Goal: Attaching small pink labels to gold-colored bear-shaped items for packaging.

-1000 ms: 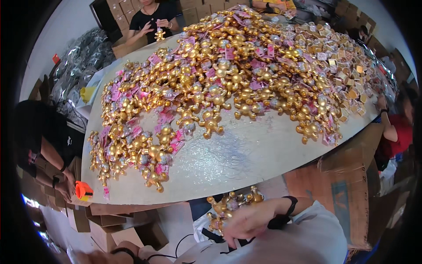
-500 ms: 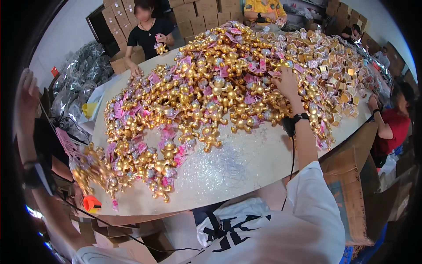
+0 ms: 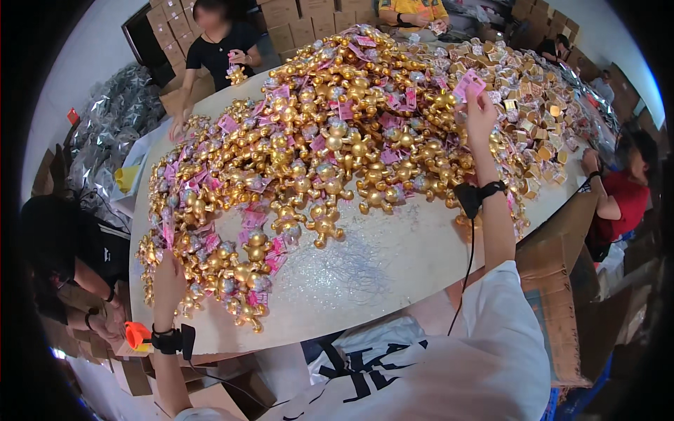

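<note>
A large heap of shiny gold figurines [image 3: 330,165] in clear wrap, with pink tags among them, covers much of the white table. At the heap's right side, my right hand [image 3: 480,119] pinches a pink tag [image 3: 469,85] between thumb and fingers, raised above the pile. A gold figurine [image 3: 444,103] is just left of those fingers; whether it hangs from this tag is unclear. My left hand [image 3: 168,275] is low over the near-left figurines, its fingers closed, a narrow pink tag [image 3: 168,230] at their tips. Both wrists wear black straps with cables.
Small gold-and-white pieces [image 3: 540,119] are heaped at the table's far right. An orange cup [image 3: 137,335] is by the near-left edge, beside a co-worker's hands [image 3: 109,324]. Other people sit around the table. Cardboard boxes [image 3: 554,309] stand close on my right; bagged silver stars [image 3: 116,126] are piled left.
My left hand has come down from high at the left, and the bunch hanging below it is now among the pile. My right hand has lifted slightly with a pink tag.
</note>
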Available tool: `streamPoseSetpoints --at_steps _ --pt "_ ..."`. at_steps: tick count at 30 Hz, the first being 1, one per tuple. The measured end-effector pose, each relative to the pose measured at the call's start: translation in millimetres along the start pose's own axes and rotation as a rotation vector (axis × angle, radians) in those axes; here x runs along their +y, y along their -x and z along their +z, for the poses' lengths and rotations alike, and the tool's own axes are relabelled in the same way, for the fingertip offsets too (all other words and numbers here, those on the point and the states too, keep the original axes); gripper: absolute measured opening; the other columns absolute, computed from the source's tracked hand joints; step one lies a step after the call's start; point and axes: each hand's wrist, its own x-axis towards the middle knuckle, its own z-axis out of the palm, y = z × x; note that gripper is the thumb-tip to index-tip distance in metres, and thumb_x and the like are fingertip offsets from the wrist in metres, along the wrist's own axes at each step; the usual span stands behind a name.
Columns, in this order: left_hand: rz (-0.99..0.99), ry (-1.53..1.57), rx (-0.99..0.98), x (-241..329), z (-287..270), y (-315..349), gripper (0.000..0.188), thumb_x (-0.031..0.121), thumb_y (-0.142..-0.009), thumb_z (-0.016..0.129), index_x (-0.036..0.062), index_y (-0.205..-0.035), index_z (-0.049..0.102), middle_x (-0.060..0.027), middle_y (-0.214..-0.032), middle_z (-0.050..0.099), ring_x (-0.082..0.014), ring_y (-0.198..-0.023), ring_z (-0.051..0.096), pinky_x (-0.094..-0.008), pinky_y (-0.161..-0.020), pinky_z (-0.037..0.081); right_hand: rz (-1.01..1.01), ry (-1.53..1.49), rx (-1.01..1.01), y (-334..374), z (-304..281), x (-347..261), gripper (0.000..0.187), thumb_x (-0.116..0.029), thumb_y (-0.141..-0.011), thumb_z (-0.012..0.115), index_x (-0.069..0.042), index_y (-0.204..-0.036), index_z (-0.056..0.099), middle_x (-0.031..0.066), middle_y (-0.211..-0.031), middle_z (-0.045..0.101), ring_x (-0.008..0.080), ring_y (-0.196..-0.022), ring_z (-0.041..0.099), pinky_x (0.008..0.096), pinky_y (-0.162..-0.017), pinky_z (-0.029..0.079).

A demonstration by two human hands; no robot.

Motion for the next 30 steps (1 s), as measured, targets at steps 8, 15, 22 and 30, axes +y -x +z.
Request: streamPoseSetpoints --at_steps 8,15,22,30 --pt "0.130 -0.002 0.128 83.0 -23.7 -0.6 0.032 0.011 -0.087 0.053 -0.0014 -0.116 0.046 -0.0244 -0.105 0.049 -0.0431 -0.094 0.053 -0.0474 -0.075 0.045 0.286 -0.412 -0.209 19.1 7.8 -96.3 0.023 -0.021 -0.094 0.056 0.000 -0.102 0.059 0.0066 -0.085 0.065 0.0143 -0.068 0.064 0.0267 -0.064 0.054" --pt "0.336 0.334 -0.102 190.1 -46.9 35.6 0.029 0.007 -0.083 0.060 0.0006 -0.110 0.053 -0.0173 -0.103 0.054 -0.0324 -0.088 0.057 -0.0384 -0.074 0.046 0.414 -0.624 -0.459 71.7 26.9 -138.7 0.020 -0.019 -0.094 0.054 0.000 -0.102 0.057 0.0021 -0.078 0.061 0.0074 -0.059 0.055 0.0212 -0.055 0.049" --pt "0.390 0.531 -0.251 232.4 -54.7 54.4 0.026 0.014 -0.084 0.062 0.0029 -0.106 0.056 -0.0142 -0.100 0.056 -0.0334 -0.085 0.059 -0.0387 -0.070 0.049 0.597 -0.651 -0.484 114.1 38.2 -179.0 0.020 -0.017 -0.095 0.052 -0.001 -0.107 0.054 0.0025 -0.081 0.061 0.0070 -0.059 0.056 0.0207 -0.052 0.047" --pt "0.484 0.500 -0.270 238.0 -39.4 52.6 0.023 0.016 -0.085 0.061 0.0058 -0.106 0.058 -0.0091 -0.099 0.058 -0.0206 -0.086 0.062 -0.0288 -0.058 0.051 0.664 -0.584 -0.583 134.1 42.0 -203.5 0.026 -0.018 -0.094 0.049 -0.001 -0.115 0.048 0.0064 -0.087 0.063 0.0134 -0.064 0.061 0.0248 -0.056 0.050"
